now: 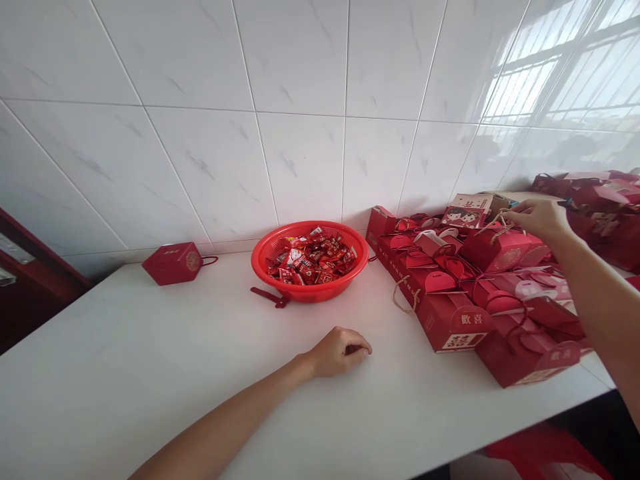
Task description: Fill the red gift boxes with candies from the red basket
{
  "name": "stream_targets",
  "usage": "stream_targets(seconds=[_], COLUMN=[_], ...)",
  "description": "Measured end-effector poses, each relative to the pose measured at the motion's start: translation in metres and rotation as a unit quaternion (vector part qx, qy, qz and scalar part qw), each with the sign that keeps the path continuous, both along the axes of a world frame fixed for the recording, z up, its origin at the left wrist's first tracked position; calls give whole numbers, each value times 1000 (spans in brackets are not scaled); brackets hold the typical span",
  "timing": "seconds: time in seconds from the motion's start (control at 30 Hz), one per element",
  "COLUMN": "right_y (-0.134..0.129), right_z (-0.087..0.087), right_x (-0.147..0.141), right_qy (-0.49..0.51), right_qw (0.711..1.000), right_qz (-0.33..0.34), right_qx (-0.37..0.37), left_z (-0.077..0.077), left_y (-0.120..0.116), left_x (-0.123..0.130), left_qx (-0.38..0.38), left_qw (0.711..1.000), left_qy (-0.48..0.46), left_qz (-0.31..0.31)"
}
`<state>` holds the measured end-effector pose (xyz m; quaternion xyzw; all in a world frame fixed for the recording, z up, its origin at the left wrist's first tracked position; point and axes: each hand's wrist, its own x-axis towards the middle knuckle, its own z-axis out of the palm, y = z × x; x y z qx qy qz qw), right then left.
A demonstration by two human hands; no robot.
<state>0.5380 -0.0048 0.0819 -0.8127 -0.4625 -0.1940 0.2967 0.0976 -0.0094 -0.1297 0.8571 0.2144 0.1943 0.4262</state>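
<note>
I take the red plastic colander (310, 292) on the white desk (150, 380) as the centre of my clock, with 12 towards the marbled wall tiles (300, 53). It is heaped with wrapped candies (313, 257), mostly in red wrappers.

Between 2 and 3 o'clock I have the right hand (543, 220) over the cluster of boxes, its fingers pinching the gold cord (500, 230) of a red gift box (495, 252). That box sits among the others near the back of the cluster; I can't tell whether its base is lifted.

At 5 o'clock I see the left hand (336, 351) low over the desk, near the colander but apart from it. Its fingers are loosely curled towards the thumb, and from here I can't tell whether the tips meet. I see nothing held in it.

The packed gift boxes (453, 327) spread from 3 to 4 o'clock, many with rounded flaps, and a card with cartoon figures (465, 215) lies on top towards the back. At 9 o'clock, well apart, a single small red box (173, 263) lies near the wall, its cord loop pointing to 3. A dark red strip (269, 297) lies just beside the colander at 8 o'clock.
</note>
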Motion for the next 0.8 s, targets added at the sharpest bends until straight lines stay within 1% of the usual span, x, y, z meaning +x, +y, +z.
stream_targets(seconds=[0.13, 0.27, 0.37, 0.43, 0.47, 0.53, 0.6, 0.63, 0.67, 0.7, 0.77, 0.8], right_y=[1, 9, 15, 14, 11, -2, -21, -32, -43, -53, -68, -73], right_z=[4, 8, 12, 12, 10, 1, -16, -26, -37, -49, -73, -84], right_x=[-10, -27, -57, -89, -108, -147, -184, -200, -215, -228, -248, -255], right_qy=[61, 61, 46, 60, 74, 119, 163, 165, 165, 170, 181, 192], right_qw=[997, 996, 997, 996, 992, 977, 939, 913, 885, 860, 822, 807], right_qz=[-18, -18, 5, 52, 93, 174, 302, 373, 436, 480, 534, 547], right_qx=[-46, -69, -66, -47, -36, -17, -6, -3, -7, -33, -82, -108], left_z=[0, -3, -4, -1, 3, 17, 41, 56, 73, 89, 120, 132], left_y=[0, 0, 0, 0, -1, -2, -2, 0, 4, 12, 36, 52], left_x=[0, 1, 2, 2, 1, -4, -14, -21, -31, -43, -75, -94], left_qx=[4, 16, 19, 13, 6, -6, 2, 22, 45, 69, 111, 113], left_qw=[1000, 1000, 1000, 1000, 999, 998, 996, 996, 995, 992, 968, 948], left_qy=[12, 22, 24, 24, 21, 3, -35, -60, -81, -98, -140, -151], left_qz=[-1, -2, -4, -14, -27, -63, -79, -60, -23, 28, 175, 255])
